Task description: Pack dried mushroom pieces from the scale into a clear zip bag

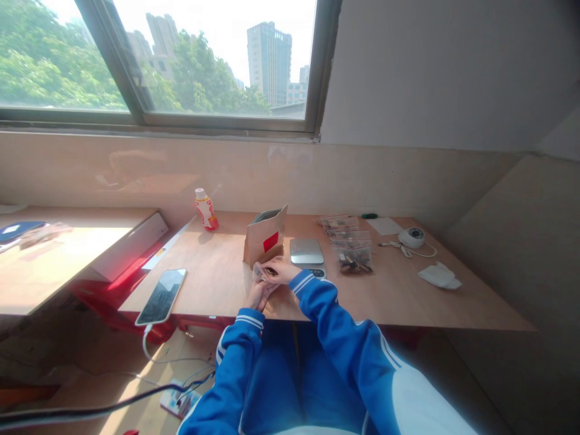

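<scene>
Near the table's front edge, my left hand (257,296) is closed around the lower part of a small clear plastic bag (258,270). My right hand (283,270) comes in from the right, its fingers closed at the top of the same bag. Something dark shows by the right fingertips, too small to name. Just behind both hands stands an open brown paper bag (260,243) with a red label. A kitchen scale (306,251) with a silver plate lies to the right, close to my right wrist, with nothing on its plate.
Several zip bags with dark pieces (356,261) lie right of the scale. Farther right are a small white fan (411,237) with its cable and a crumpled white tissue (439,276). A charging phone (162,296) lies at the left edge; a bottle (206,211) stands behind it.
</scene>
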The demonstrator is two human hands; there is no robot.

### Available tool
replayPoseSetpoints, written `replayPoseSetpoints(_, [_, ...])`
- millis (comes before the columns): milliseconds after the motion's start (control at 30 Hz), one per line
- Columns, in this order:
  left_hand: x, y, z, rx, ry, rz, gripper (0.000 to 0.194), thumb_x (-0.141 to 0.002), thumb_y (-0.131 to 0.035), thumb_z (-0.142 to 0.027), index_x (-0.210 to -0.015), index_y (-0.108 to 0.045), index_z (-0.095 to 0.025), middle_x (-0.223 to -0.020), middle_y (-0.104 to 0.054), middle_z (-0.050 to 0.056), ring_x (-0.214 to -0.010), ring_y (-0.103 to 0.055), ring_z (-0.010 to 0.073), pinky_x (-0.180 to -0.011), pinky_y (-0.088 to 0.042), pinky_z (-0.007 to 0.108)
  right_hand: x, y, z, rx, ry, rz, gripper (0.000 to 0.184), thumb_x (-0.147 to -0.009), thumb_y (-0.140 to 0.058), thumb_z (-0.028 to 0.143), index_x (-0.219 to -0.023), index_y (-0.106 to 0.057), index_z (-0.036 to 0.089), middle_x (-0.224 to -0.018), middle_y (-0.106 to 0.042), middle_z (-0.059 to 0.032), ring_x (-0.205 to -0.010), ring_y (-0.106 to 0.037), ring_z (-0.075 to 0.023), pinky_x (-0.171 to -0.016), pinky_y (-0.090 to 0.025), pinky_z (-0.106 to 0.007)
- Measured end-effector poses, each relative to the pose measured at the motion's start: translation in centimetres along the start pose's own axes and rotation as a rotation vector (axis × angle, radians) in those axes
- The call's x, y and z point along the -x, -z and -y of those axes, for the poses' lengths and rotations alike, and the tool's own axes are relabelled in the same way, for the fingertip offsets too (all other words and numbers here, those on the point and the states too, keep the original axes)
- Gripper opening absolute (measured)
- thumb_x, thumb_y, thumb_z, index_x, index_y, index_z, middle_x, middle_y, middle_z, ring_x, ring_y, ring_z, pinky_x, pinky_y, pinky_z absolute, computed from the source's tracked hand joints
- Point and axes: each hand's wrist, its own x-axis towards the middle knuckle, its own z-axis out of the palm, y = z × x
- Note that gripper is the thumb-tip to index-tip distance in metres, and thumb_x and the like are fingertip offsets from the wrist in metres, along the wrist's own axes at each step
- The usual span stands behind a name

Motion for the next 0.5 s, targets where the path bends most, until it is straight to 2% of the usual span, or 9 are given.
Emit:
replayPoseSetpoints(133, [0.1, 0.0, -0.3, -0.011, 0.054, -0.008, 0.046, -0.071, -0.062, -0.01, -0.117, -0.057, -0.014, -0.099, -0.072, 0.009, -0.107, -0.063, 0.0295, -0.098, -0.049, 0.046, -0.5, 0.7, 0.3, 0.01, 0.04, -0.028, 0.024, -0.079, -0.064, 0.021, -0.102, -0.07, 0.017, -0.098, -0.07, -0.0088, -0.092, -0.061, -0.0214, -0.088, -0.042, -0.033])
replayPoseSetpoints(267, [0.0, 0.2, -0.2, -0.023, 0.065, -0.004, 0.044, -0.07, -0.067, -0.015, -0.113, -0.059, -0.017, -0.09, -0.073, 0.008, -0.107, -0.063, 0.0317, -0.098, -0.048, 0.051, -0.5, 1.7, 0.8, 0.02, 0.049, -0.041, 0.017, -0.082, -0.059, 0.018, -0.092, -0.072, 0.014, -0.091, -0.071, -0.0101, -0.083, -0.062, -0.0202, -0.077, -0.045, -0.029])
replayPoseSetpoints(500, [-0.2, 0.9, 0.2, -0.056, 0.057, 0.017, 0.031, -0.07, -0.071, -0.025, -0.098, -0.06, -0.019, -0.096, -0.072, 0.009, -0.106, -0.063, 0.0326, -0.098, -0.047, 0.051, 0.5, 4.4, 1.9, -0.02, 0.027, -0.006, 0.021, -0.079, -0.057, 0.009, -0.093, -0.072, 0.015, -0.092, -0.072, -0.0068, -0.081, -0.064, -0.0173, -0.072, -0.046, -0.025])
